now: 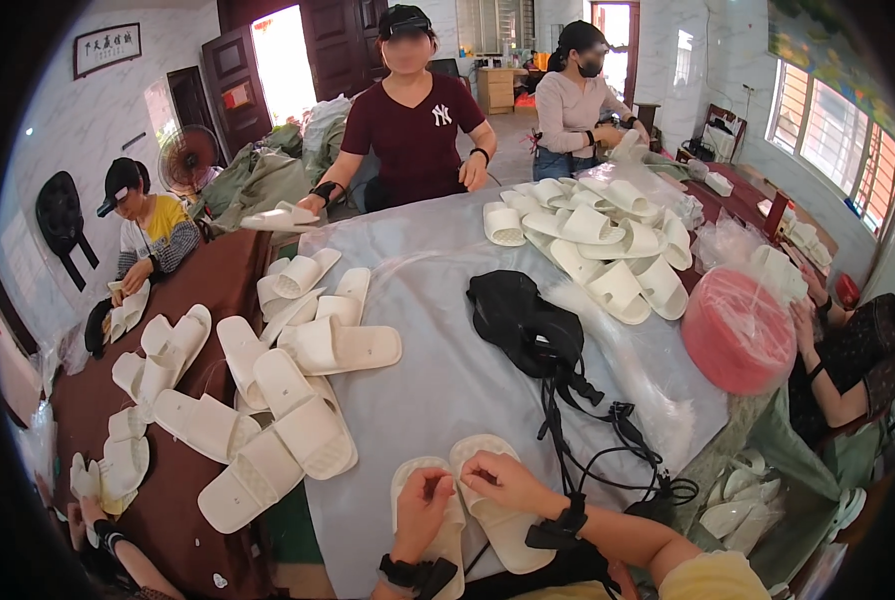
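Close in front of me, at the near edge of the grey-covered table, a pair of cream-white slippers lies side by side: a left slipper (450, 552) and a right slipper (516, 540). My left hand (423, 510) is over the left one, its fingers curled closed. Over the right one, my right hand (506, 484) is pinched, thumb against fingers. The fingertips of both hands come near each other above the straps. Whatever is between them, if anything, is too small to make out. Dark bands circle both wrists.
A loose pile of white slippers (288, 400) spreads to my left, another pile (608, 235) lies far right. A black bag (528, 320) with straps and cables sits right of centre, near a red plastic-wrapped round bundle (738, 330). Several people work around the table.
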`<state>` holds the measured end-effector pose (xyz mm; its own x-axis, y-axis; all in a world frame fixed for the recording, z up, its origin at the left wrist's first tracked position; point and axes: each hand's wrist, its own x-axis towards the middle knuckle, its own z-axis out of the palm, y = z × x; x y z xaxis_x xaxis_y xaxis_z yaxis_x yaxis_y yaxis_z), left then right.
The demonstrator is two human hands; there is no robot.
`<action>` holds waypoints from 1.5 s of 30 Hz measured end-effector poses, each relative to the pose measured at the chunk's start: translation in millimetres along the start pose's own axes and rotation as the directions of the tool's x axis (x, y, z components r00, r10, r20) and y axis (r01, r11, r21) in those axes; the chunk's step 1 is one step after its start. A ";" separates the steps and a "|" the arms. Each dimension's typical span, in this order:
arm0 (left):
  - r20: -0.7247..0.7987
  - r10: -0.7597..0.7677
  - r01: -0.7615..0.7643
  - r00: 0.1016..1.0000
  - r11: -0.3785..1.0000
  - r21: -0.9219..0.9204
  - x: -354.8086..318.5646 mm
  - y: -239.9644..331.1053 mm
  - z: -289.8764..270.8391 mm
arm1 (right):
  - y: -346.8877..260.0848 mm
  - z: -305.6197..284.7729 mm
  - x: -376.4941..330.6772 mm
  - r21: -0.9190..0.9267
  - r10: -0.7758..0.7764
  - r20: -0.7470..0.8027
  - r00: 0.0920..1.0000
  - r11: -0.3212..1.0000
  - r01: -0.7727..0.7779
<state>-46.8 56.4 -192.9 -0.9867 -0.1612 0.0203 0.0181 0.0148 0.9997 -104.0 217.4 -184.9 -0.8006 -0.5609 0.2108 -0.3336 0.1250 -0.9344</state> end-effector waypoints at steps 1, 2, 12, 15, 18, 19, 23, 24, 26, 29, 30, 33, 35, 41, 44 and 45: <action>0.011 -0.022 0.022 1.000 1.000 -0.004 -0.5 -3.3 -2.3 | -0.8 0.0 -0.2 -0.006 -0.002 0.004 1.000 1.000 0.002; 0.021 -0.043 0.044 0.999 0.999 -0.008 -0.7 -5.4 -3.8 | -1.4 -0.2 -0.5 -0.013 -0.005 0.009 1.000 1.000 0.005; 0.002 0.001 -0.001 1.000 1.000 -0.017 -3.3 -3.8 -6.0 | -5.0 -1.0 -1.0 -0.030 -0.008 0.028 1.000 1.000 0.009; 0.016 -0.017 0.018 1.000 0.998 -0.061 -5.0 -5.7 -5.6 | -5.5 -0.1 -3.9 0.007 0.023 0.019 1.000 1.000 -0.023; 0.032 -0.006 0.007 0.999 0.999 -0.037 -3.2 -3.5 -6.4 | -0.6 0.6 -2.4 0.002 -0.027 -0.011 1.000 1.000 0.027; 0.043 -0.012 0.013 0.999 1.000 -0.026 -3.1 -2.2 -5.0 | -1.5 -1.0 -2.6 0.010 0.004 -0.001 1.000 1.000 -0.004; 0.027 -0.031 0.032 0.999 0.999 -0.033 -1.3 -6.4 -4.1 | -1.4 -1.7 -2.7 0.013 0.017 -0.008 1.000 1.000 -0.017; 0.035 -0.029 0.030 0.999 0.999 -0.036 -3.5 -9.9 -6.2 | -2.4 0.1 -3.1 0.008 0.019 -0.014 1.000 1.000 -0.019; -0.009 -0.032 0.032 0.999 0.999 0.021 -3.1 -11.8 -8.5 | -1.4 0.7 -1.2 0.049 0.056 0.034 0.998 0.997 -0.058; -0.003 -0.025 0.025 1.000 0.997 -0.070 -1.0 -7.1 -1.0 | 5.2 -0.9 -3.0 -0.013 -0.007 -0.009 1.000 1.000 0.007; -0.006 -0.023 0.022 1.000 0.997 -0.071 0.5 -8.9 -2.3 | 5.6 -0.6 -1.9 -0.015 -0.010 -0.007 1.000 1.000 0.009; 0.030 -0.039 0.040 0.999 0.999 -0.026 -1.6 -14.0 -5.7 | 4.8 1.5 -2.8 -0.005 0.015 0.002 1.000 1.000 -0.015; 0.043 -0.010 0.007 0.999 0.997 0.082 -1.5 -7.9 -6.7 | -0.7 0.1 -0.9 -0.049 -0.018 0.001 1.000 0.999 0.018; -0.004 -0.053 0.053 0.999 0.998 -0.030 -1.5 -11.0 -7.2 | -2.5 -0.4 -0.7 0.017 0.039 0.021 0.999 0.999 -0.040; -0.012 -0.035 0.034 0.999 0.997 -0.075 -2.0 -12.4 -6.0 | -1.9 -0.8 0.1 0.020 0.043 0.027 0.999 0.999 -0.043; -0.014 -0.032 0.031 0.999 0.997 -0.075 -1.5 -12.7 -6.2 | -0.9 -0.6 0.0 0.019 0.040 0.029 0.999 0.999 -0.041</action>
<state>-44.6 50.4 -205.5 -0.9845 -0.1752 -0.0120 -0.0006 -0.0646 0.9979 -104.0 217.8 -183.8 -0.7987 -0.5787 0.1646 -0.2911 0.1324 -0.9475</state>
